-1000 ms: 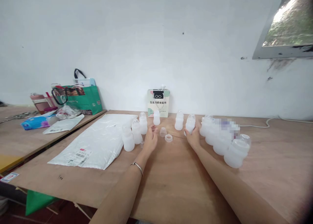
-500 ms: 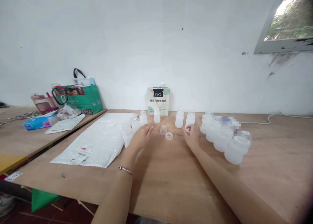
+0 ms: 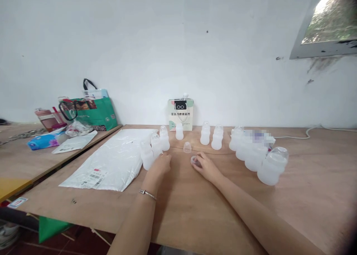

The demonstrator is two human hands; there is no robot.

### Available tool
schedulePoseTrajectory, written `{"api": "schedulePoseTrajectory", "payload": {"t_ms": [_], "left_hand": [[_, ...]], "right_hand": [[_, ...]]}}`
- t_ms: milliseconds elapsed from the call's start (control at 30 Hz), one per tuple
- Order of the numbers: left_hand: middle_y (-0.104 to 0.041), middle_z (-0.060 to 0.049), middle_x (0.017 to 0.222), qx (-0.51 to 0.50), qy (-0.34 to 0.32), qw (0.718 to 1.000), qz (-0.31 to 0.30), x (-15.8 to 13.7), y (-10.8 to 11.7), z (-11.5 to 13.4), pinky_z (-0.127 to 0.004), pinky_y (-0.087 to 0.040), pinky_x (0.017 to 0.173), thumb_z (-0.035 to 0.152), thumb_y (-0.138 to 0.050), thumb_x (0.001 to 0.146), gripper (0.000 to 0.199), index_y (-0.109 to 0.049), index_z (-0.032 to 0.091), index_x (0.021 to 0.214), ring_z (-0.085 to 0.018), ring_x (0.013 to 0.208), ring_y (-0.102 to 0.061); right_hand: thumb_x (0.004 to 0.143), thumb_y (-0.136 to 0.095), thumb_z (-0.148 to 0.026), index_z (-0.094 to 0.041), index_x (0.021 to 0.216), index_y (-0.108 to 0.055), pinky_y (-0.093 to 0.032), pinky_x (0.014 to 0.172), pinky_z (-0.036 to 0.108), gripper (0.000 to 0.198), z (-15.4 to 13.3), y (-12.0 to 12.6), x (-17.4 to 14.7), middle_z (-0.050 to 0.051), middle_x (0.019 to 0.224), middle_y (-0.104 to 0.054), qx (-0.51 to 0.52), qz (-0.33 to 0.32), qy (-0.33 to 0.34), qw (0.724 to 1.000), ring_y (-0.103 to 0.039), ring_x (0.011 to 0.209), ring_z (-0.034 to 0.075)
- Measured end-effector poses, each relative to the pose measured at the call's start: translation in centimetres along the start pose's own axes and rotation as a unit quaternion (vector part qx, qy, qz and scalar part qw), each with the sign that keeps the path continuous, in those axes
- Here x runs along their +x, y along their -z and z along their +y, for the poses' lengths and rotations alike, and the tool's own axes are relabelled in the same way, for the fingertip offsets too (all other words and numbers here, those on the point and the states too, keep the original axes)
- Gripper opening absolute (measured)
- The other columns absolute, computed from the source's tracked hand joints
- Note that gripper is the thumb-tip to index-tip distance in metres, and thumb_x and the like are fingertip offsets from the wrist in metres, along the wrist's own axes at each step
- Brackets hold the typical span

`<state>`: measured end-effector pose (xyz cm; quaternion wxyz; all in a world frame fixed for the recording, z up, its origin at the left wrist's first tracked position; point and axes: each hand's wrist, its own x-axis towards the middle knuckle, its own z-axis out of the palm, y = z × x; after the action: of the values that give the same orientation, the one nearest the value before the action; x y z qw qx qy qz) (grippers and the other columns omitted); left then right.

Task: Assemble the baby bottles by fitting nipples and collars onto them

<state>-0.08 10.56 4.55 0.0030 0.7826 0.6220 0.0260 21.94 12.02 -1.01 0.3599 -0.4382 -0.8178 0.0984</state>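
My right hand rests on the table with thumb and fingers closed around a translucent bottle collar ring. Just behind the ring stands a clear dome cap. My left hand hovers with loosely bent fingers and nothing visible in them, beside a row of frosted, capped baby bottles. Another baby bottle stands at the back middle. Two more capped bottles, including one, are behind my right hand. A further row of capped bottles runs along the right.
A white mailing bag lies flat on the left of the wooden table. A paper gift bag leans near the wall. On the adjoining left table are a green tote bag and a blue tissue pack. A white cable runs at the back right.
My right hand has left the bottle at the back, moved left and toward me, and taken hold of the collar ring. My left hand has drawn slightly nearer to me.
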Motion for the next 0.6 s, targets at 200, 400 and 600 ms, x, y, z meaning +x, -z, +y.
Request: {"api": "schedulePoseTrajectory", "payload": {"t_ms": [200,400,600], "left_hand": [[-0.057,-0.017,0.106,0.030,0.024,0.999,0.008,-0.1,0.2,0.4,-0.032,-0.042,0.076,-0.004,-0.035,0.074,0.031,-0.059,0.009,0.090,-0.025,0.093,-0.056],[-0.057,-0.021,0.102,0.039,0.035,0.998,0.039,0.0,-0.4,0.7,-0.040,-0.037,0.085,-0.005,-0.032,0.074,0.032,-0.057,0.005,0.091,-0.028,0.096,-0.054],[-0.056,-0.017,0.101,-0.006,0.017,0.996,0.089,0.6,-0.5,0.9,-0.038,-0.038,0.084,0.000,-0.036,0.078,0.034,-0.052,0.008,0.106,-0.025,0.094,-0.053]], "right_hand": [[0.079,-0.054,-0.035,-0.019,0.070,-0.053,-0.044,0.077,0.030,0.018,-4.7,0.4,-3.1,0.005,0.094,-0.059,0.259,0.013,-0.126,0.958,-0.057,0.081,0.016],[0.078,-0.057,-0.023,-0.018,0.077,-0.058,-0.048,0.080,0.027,0.005,-5.7,1.3,-2.9,0.004,0.085,-0.067,0.698,0.040,-0.348,0.624,-0.064,0.082,0.015],[0.084,-0.045,-0.016,-0.013,0.083,-0.059,-0.053,0.065,0.023,0.015,-3.6,2.1,-1.7,0.010,0.080,-0.069,0.721,0.044,-0.384,0.575,-0.067,0.070,0.015]]}}
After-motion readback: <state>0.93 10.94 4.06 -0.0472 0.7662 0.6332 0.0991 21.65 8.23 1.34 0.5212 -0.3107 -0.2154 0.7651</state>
